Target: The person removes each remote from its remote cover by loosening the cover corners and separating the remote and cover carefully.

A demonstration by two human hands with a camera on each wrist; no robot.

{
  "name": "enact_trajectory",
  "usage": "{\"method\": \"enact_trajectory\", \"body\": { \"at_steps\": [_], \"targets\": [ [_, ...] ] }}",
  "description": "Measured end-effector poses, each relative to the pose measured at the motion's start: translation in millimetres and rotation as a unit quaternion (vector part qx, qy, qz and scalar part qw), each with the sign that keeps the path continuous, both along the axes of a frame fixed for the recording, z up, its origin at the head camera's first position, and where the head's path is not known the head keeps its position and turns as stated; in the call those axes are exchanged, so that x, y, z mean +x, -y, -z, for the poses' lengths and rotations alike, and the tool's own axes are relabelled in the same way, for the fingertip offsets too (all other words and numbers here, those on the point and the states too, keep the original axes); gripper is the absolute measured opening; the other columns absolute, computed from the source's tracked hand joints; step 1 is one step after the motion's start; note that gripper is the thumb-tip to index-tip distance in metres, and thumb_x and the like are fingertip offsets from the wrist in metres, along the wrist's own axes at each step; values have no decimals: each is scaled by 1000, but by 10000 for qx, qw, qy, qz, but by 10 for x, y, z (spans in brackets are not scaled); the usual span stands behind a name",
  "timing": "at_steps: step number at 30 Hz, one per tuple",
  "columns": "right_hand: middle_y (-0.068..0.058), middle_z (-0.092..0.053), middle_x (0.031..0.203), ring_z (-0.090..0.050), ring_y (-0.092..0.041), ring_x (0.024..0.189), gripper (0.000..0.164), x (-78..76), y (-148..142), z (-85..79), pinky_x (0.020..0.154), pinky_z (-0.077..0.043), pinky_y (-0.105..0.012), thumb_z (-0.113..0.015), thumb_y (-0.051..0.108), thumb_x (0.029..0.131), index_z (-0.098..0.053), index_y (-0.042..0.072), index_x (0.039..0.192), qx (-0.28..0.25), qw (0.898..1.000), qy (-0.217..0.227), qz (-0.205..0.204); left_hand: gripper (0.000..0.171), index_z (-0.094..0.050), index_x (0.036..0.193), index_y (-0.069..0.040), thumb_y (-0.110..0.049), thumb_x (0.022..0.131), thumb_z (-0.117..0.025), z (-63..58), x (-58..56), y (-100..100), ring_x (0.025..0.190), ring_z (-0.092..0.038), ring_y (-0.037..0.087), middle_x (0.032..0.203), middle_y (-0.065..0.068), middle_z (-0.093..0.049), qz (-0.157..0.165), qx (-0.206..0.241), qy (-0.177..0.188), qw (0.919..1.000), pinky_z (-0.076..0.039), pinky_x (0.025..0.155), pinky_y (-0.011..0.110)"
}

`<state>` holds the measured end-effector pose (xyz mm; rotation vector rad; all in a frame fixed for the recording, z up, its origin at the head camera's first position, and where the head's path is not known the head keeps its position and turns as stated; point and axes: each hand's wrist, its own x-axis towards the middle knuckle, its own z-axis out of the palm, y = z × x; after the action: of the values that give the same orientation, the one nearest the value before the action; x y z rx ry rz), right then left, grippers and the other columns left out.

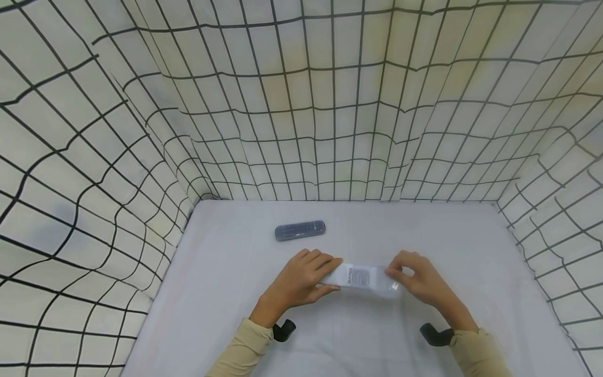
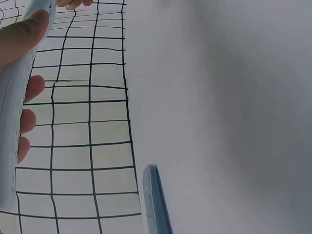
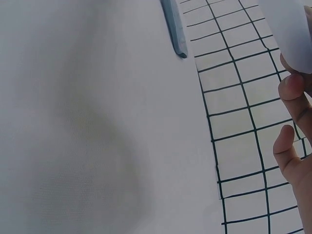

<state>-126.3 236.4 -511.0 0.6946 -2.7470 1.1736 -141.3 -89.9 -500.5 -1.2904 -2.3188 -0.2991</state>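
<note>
A long white packet (image 1: 360,276) with grey printing is stretched between both hands in the head view, with clear, shiny plastic at its right end. My left hand (image 1: 301,280) grips its left end, thumb on the near side and fingers on the far side. At the other end, my right hand (image 1: 419,277) pinches the clear plastic between thumb and fingertip. The left wrist view shows the packet (image 2: 9,122) edge-on under the thumb, with fingertips showing past its edge. Its rounded, whitish end (image 3: 290,34) meets the right fingers in the right wrist view.
A dark remote control (image 1: 300,230) lies on the white-covered table (image 1: 226,293), beyond the left hand. Grid-patterned white cloth (image 1: 330,120) walls the table at the back and both sides. Black curved mounts (image 1: 284,331) sit at both wrists.
</note>
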Motion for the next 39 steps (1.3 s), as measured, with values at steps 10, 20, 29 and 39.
{"method": "enact_trajectory", "body": {
  "at_steps": [10,20,29,39],
  "targets": [
    [20,-61,86,-52,-6,86,9,-1,-16,-6,83,-41,-35,-72,31,92,-70,24,87,-46,10000,-46,-66,60,-62,133,-16,-53,88,-71,-1,-3,-2,100,-61,11,115,-6,-66,-8,-2,-34,10000,-50,79,27],
    [20,-61,85,-52,-6,85,10,-6,-24,-1,82,-41,-35,-72,30,92,-70,22,87,-68,9999,-43,-95,60,-62,134,-15,-54,89,-70,-10,0,3,100,-61,11,116,-6,-66,-16,-31,-23,10000,-50,79,27],
    [20,-61,85,-52,-6,86,6,7,-32,-2,83,-41,-36,-74,28,91,-70,25,87,-18,10000,29,-39,60,-62,134,-15,-53,89,-70,0,6,6,100,-61,11,116,-6,-66,3,5,-3,10000,-50,79,27],
    [20,-61,85,-54,-5,84,8,15,-37,-6,81,-45,-38,-74,22,90,-69,28,87,-72,9999,74,-30,60,-62,134,-15,-53,88,-71,-15,16,8,100,-61,11,115,-6,-66,11,32,26,10000,-51,79,26]
  ]
}}
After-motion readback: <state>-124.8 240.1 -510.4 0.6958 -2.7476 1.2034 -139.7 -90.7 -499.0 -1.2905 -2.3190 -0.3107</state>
